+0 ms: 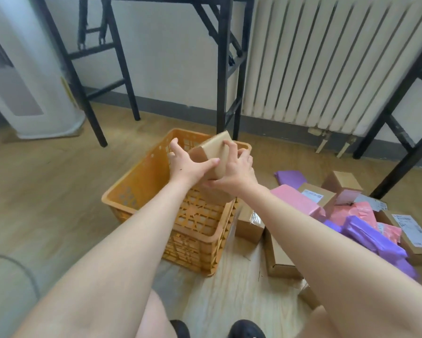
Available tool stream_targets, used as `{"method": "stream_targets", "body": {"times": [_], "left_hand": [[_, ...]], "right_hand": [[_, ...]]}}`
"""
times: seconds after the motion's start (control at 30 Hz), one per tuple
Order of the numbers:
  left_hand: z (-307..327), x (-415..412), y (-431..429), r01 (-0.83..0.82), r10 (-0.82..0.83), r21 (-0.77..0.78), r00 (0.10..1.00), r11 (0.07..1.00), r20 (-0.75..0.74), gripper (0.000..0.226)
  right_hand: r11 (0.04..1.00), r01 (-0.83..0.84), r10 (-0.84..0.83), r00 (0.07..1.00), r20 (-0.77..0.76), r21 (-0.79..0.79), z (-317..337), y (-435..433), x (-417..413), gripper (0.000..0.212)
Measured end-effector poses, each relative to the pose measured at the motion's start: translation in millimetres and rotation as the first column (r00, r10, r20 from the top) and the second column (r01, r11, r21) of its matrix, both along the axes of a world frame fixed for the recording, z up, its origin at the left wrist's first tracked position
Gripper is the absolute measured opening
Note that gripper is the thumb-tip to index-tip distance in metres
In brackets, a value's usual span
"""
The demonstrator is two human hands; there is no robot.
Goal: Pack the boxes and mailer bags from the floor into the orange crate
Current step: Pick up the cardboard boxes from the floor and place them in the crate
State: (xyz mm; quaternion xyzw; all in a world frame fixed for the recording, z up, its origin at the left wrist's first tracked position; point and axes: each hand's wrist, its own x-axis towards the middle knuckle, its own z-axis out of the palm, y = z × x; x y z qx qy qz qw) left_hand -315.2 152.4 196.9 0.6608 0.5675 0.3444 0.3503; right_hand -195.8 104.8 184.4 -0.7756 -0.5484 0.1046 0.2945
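A brown cardboard box is held tilted over the orange crate, above its far right part. My left hand grips the box's left side and my right hand grips its right side and underside. The crate stands on the wooden floor, and what I can see of its grid bottom is bare. To the right of the crate lie more cardboard boxes, pink mailer bags and purple mailer bags in a loose pile.
Black metal table legs stand just behind the crate, with a white radiator on the wall at the right. A white floor-standing unit is at the left. My shoes show at the bottom edge.
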Motion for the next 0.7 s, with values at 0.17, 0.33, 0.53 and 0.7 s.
{"method": "stream_targets", "body": {"times": [0.17, 0.33, 0.53, 0.7], "left_hand": [[-20, -13, 26, 0.026, 0.025, 0.208, 0.971, 0.978, -0.238, 0.116], [-38, -43, 52, 0.271, -0.109, 0.288, 0.873, 0.918, -0.475, 0.125], [-65, -67, 77, 0.574, -0.245, 0.301, 0.685, 0.761, -0.687, 0.106], [-84, -78, 93, 0.681, -0.264, 0.35, 0.626, 0.644, -0.734, 0.104]], "right_hand": [[0.979, -0.042, -0.082, 0.813, -0.576, -0.199, 3, 34, -5, 0.083], [0.981, -0.049, -0.177, 0.161, -0.971, -0.187, -1, 52, -6, 0.051], [0.9, -0.016, -0.434, 0.065, -0.899, -0.436, -29, 74, -7, 0.087], [0.842, -0.175, -0.517, 0.011, -0.856, -0.511, -48, 79, 8, 0.09]]}}
